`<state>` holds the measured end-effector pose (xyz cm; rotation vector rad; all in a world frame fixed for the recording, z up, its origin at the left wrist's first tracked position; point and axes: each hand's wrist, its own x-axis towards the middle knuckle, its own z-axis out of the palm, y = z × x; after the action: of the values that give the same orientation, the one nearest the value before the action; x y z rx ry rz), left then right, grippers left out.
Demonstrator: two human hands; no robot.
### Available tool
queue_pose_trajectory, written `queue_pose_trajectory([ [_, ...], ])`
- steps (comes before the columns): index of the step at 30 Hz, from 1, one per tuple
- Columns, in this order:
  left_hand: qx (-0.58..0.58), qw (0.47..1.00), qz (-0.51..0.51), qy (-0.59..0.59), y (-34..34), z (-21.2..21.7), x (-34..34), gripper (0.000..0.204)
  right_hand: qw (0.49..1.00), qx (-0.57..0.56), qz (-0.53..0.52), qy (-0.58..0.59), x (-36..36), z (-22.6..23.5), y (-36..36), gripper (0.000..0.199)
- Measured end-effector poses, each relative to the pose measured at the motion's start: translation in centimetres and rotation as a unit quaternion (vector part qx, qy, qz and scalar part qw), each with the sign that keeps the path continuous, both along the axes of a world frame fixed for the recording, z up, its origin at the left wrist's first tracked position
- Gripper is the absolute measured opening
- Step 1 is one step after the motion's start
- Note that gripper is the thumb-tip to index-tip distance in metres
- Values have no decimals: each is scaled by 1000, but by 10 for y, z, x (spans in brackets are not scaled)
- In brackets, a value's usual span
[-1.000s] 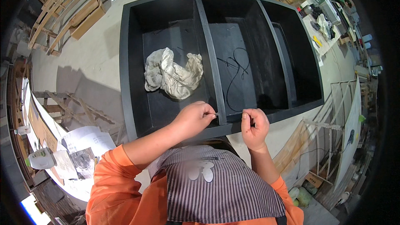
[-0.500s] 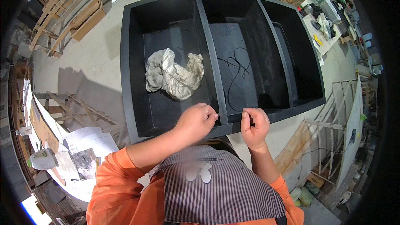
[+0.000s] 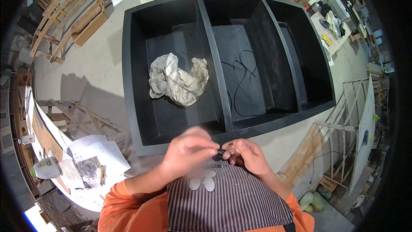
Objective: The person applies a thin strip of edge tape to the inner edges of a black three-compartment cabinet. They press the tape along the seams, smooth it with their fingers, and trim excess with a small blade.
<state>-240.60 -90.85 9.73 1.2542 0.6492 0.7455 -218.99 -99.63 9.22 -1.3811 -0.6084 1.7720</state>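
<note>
Two hands that stood a little apart a second ago, each pinching its own end of something thin over the front edge of a black cabinet point(image 3: 128, 81), now meet fingertip to fingertip just below that edge, above a striped apron point(image 3: 231, 202). The left hand point(image 3: 189, 151), slightly blurred with motion, has closed its fingers toward the right hand point(image 3: 245, 154), and between them sits a small dark piece point(image 3: 221, 151), pinched from both sides; what it is cannot be told at this size. The closing of the gap suggests the work has moved from holding a length taut to joining or fitting its ends at one point. The cabinet lies on its back on the concrete floor, its open face up, divided by upright partitions into compartments. In the left compartment a crumpled pale rag point(image 3: 178, 81) rests, untouched and in the same spot as before. In the middle compartment a thin black cord point(image 3: 244, 73) loops loosely across the panel, also unmoved. The small piece looks glossy and dark, mostly hidden by the fingertips. To the person's left, papers point(image 3: 96, 152) and a white bottle point(image 3: 45, 168) lie on a bench.
</note>
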Motion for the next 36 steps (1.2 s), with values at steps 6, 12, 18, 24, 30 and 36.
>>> queue_pose_trajectory([
  [6,55,996,-47,43,-16,-7,-8,18,997,8,72,-26,9,-1,-2,20],
  [12,113,992,-32,49,-17,-6,-11,22,996,-36,77,1,6,-3,-4,18],
  [18,229,970,-72,41,-12,-7,-11,22,996,-23,83,2,12,1,-2,13],
  [24,256,958,-125,35,-8,-4,-12,28,991,-53,43,118,15,6,-2,9],
  [30,17,984,-59,169,-4,9,-2,25,999,8,47,-23,11,1,-3,10],
  [36,2,943,-161,292,-3,16,18,23,990,91,62,-89,4,-1,-4,12],
])
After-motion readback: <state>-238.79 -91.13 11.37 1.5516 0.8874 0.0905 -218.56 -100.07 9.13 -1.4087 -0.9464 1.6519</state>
